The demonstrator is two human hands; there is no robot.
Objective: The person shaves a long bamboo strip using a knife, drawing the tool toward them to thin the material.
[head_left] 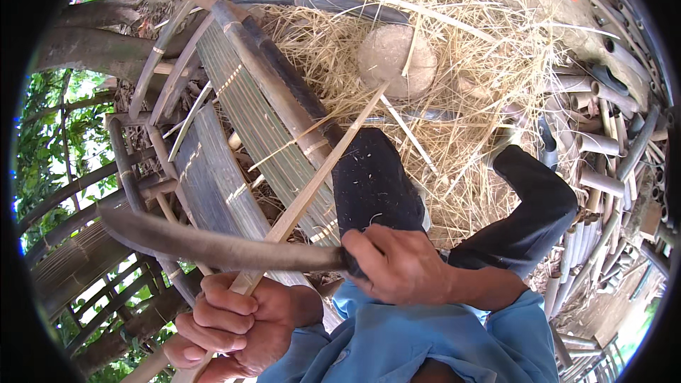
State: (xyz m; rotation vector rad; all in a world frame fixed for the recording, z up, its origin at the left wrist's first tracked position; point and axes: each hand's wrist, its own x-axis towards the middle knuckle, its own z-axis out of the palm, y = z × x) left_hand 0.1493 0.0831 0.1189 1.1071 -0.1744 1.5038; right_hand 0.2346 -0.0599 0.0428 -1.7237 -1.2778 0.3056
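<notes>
Tan strip (324,170) looks light, stiff; best held low!
Left grip (230,319) clamps it near seven o'clock, right grip (397,262) the knife (220,243).

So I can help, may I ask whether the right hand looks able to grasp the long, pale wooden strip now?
Probably not: the right hand grips the curved metal machete, so isn't free for the strip.

Open-air bamboo workshop, pale shavings (496,74) underfoot, piled bamboo tubes (599,144), leafy foliage (91,128) alongside
</notes>
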